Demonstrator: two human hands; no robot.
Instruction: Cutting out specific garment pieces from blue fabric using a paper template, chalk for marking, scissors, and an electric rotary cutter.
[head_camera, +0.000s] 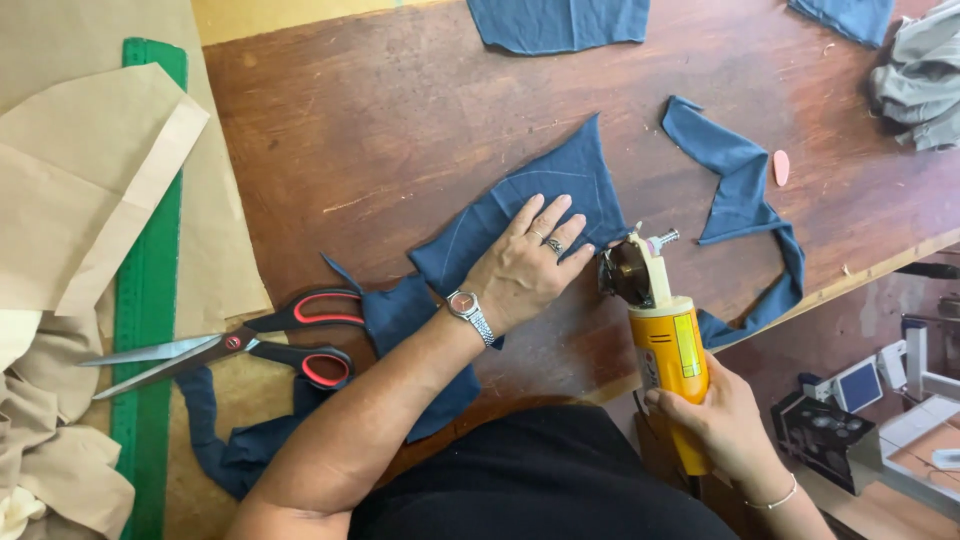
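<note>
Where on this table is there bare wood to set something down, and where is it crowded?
Bare wood lies between the brown paper, the blue fabric piece under the left hand, and the blue piece at the far edge. A smaller patch lies right of the blue strip. It is crowded near the scissors and the yellow rotary cutter in the right hand.
</note>
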